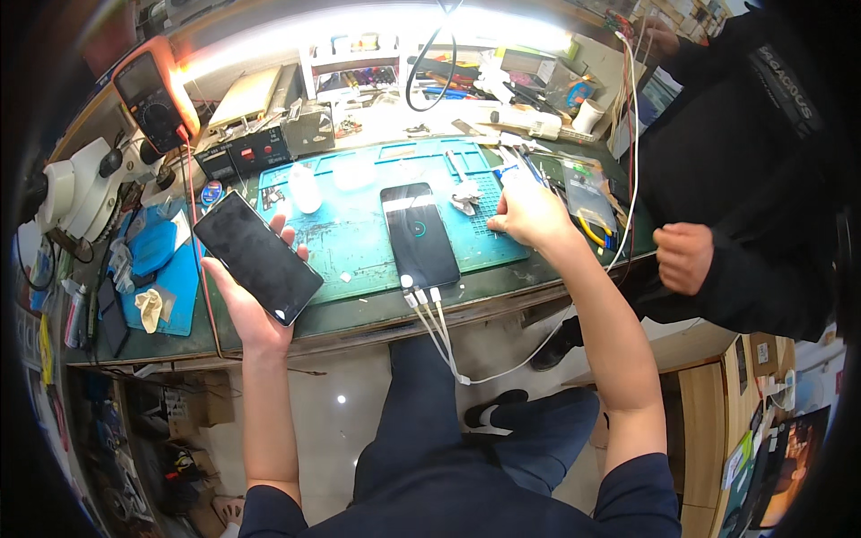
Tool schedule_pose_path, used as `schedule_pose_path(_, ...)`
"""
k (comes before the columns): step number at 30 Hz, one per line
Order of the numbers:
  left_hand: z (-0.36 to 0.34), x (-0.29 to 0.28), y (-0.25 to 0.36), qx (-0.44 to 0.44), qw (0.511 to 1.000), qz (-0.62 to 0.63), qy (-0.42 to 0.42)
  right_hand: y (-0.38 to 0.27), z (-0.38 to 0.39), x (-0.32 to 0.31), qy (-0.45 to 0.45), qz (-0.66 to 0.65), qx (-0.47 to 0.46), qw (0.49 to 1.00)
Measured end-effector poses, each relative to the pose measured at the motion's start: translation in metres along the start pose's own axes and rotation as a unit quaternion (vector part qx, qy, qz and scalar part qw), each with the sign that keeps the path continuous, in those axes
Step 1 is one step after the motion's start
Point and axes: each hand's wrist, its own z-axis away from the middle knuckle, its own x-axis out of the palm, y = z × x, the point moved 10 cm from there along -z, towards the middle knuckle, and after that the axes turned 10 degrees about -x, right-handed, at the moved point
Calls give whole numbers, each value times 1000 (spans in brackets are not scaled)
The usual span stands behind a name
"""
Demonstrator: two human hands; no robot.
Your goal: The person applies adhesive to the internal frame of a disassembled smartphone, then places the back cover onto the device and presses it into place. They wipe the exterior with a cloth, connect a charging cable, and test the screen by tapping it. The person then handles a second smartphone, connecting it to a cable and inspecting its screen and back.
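Note:
My left hand (247, 300) holds a black smartphone (257, 255) flat on the palm, its dark screen up, over the left part of the workbench. A second black phone (419, 233) lies on the blue work mat (359, 238) with a small round icon lit on its screen. White cables (439, 327) run from its near end and hang off the bench edge. My right hand (529, 215) rests on the mat's right edge, fingers curled, close to metal tweezers (465, 193). I cannot see anything gripped in it.
A multimeter (154, 90) and a microscope (76, 184) stand at the left. Small white bottles (305, 188) sit on the mat. Tools and boxes crowd the back of the bench. Another person in black stands at the right, one fist (683, 257) near the bench corner.

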Motion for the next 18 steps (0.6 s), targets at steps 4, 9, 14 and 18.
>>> schedule_pose_path(4,-3,-4,0,1,1000,0,2,-2,-3,6,-18,-39,13,999)
schedule_pose_path(9,-3,-2,1,4,1000,30,-5,-9,-8,0,-57,-23,-19,998)
schedule_pose_path(14,-2,-5,3,14,993,95,-71,-17,20,-21,136,-143,13,980)
schedule_pose_path(18,-1,-3,2,34,984,155,-77,-114,66,-21,251,-501,-102,822)
